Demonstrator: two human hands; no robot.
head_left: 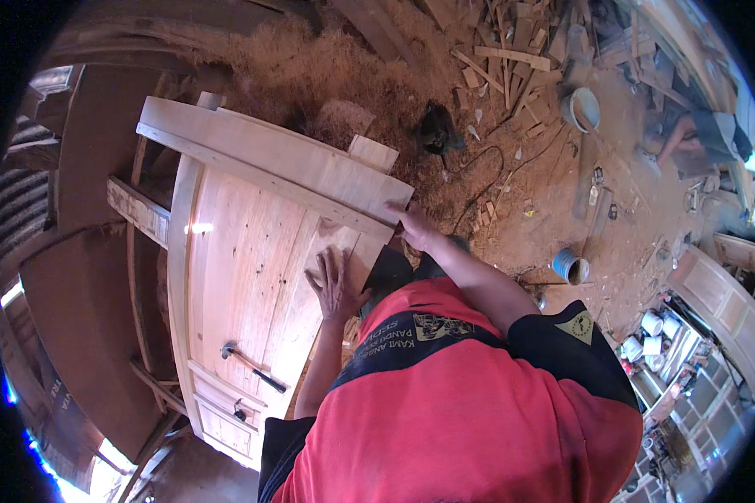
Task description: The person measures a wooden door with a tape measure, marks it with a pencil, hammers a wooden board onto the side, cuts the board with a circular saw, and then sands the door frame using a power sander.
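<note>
A large pale wooden panel made of joined boards lies in front of me and to my left. Along its far edge runs a long, thick wooden board. My left hand rests flat on the panel's near right part, fingers spread, holding nothing. At the board's right end, my right hand is closed over the edge; its fingertips lie on top and the thumb is hidden. A hammer with a dark grip lies on the panel's near part. Beside it is a small dark object, too small to name.
Wood shavings and sawdust cover the ground beyond the panel. Offcuts are heaped at the far right, near a white bucket. A blue can lies tipped on the right. Another person is at the far right. Wooden posts stand left.
</note>
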